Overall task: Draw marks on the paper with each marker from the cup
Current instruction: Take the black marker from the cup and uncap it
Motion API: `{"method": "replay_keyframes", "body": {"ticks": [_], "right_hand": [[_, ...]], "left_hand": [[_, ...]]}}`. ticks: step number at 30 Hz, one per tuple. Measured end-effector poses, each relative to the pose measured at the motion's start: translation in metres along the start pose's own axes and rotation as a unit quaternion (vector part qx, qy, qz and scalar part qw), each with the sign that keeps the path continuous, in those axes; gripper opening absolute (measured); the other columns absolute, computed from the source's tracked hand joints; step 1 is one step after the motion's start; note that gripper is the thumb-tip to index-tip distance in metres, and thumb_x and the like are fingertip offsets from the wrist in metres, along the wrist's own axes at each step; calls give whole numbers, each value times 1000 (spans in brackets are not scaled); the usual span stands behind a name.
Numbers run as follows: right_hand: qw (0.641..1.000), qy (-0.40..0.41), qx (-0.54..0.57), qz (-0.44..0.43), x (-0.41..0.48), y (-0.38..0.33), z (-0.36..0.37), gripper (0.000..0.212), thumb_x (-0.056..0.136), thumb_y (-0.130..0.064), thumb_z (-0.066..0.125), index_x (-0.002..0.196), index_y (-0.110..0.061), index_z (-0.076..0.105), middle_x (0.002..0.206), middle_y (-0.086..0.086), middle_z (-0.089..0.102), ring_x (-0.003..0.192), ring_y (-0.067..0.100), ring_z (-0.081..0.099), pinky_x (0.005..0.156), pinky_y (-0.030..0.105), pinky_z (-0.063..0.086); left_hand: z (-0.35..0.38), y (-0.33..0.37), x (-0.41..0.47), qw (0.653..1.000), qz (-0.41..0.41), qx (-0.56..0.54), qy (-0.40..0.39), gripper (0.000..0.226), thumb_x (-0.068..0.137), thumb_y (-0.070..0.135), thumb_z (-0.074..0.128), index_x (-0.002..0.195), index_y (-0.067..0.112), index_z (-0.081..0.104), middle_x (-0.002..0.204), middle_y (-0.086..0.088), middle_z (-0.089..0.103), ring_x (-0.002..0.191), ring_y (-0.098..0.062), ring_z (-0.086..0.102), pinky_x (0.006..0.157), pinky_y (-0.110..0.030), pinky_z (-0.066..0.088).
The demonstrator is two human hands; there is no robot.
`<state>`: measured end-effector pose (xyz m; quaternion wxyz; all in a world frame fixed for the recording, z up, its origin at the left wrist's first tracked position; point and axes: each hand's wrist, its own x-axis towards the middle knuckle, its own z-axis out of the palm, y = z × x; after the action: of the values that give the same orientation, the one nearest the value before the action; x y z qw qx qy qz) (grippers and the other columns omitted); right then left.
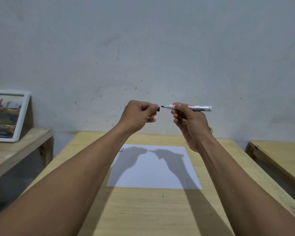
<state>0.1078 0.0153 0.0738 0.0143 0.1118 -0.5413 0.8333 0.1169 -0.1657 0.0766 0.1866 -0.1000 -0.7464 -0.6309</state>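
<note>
While the marker (191, 107) is held level above the table (143, 210), its cap (158, 109) is off and just apart from the bare black tip, which points toward the person's left; the barrel appears light, rigid and smooth, so a grip near the tip end, as now, should give the best control for drawing; a loose hold could let it roll in the fingers. The right hand (190, 124) pinches the barrel between thumb and fingertips, wrist raised, forearm reaching forward; the left hand (139, 115) is clenched around the small black cap, with only the cap's end showing. Both hands hover well above the paper (153, 174), which lies flat on the table with a few short dark marks near its far left corner; no cup is visible.
</note>
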Motion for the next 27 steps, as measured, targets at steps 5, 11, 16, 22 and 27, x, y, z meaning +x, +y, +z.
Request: {"method": "replay_keyframes", "body": {"ticks": [5, 11, 16, 22, 27], "right_hand": [[999, -16, -37, 11, -1, 6, -2, 10, 93, -13, 73, 99, -6, 76, 76, 3, 73, 66, 10, 65, 62, 21, 53], [999, -3, -36, 32, -2, 20, 6, 5, 92, -18, 74, 94, -14, 76, 75, 0, 72, 63, 10, 59, 58, 24, 47], [997, -2, -57, 53, -2, 44, 18, 9, 93, -16, 71, 99, -13, 76, 79, 0, 72, 63, 11, 57, 55, 24, 45], [995, -17, -67, 79, -1, 76, 37, 11, 92, -16, 70, 101, -13, 76, 81, 1, 71, 63, 11, 56, 55, 25, 46], [991, -34, -96, 87, -1, 94, 45, 11, 94, -16, 68, 102, -12, 75, 84, 2, 70, 64, 12, 55, 55, 25, 47]], "left_hand": [[-8, -15, -4, 1000, -9, 27, -5, 15, 95, 14, 66, 88, 8, 78, 74, -3, 68, 73, -15, 65, 80, -41, 62], [-28, -24, -8, 994, -19, 106, 18, 11, 93, 15, 68, 98, 16, 78, 82, 2, 71, 78, -13, 64, 80, -36, 61], [-68, -52, -21, 958, -55, 277, 55, 9, 85, 17, 76, 94, 15, 76, 87, 1, 75, 81, -9, 68, 65, -10, 44], [-102, -103, -43, 916, -118, 382, 45, 23, 91, 3, 64, 111, 4, 75, 96, -7, 77, 84, -11, 67, 76, -18, 50], [-110, -137, -59, 917, -168, 359, 47, 21, 90, 5, 63, 107, 9, 75, 89, -1, 73, 83, -15, 73, 80, -26, 58]]}}
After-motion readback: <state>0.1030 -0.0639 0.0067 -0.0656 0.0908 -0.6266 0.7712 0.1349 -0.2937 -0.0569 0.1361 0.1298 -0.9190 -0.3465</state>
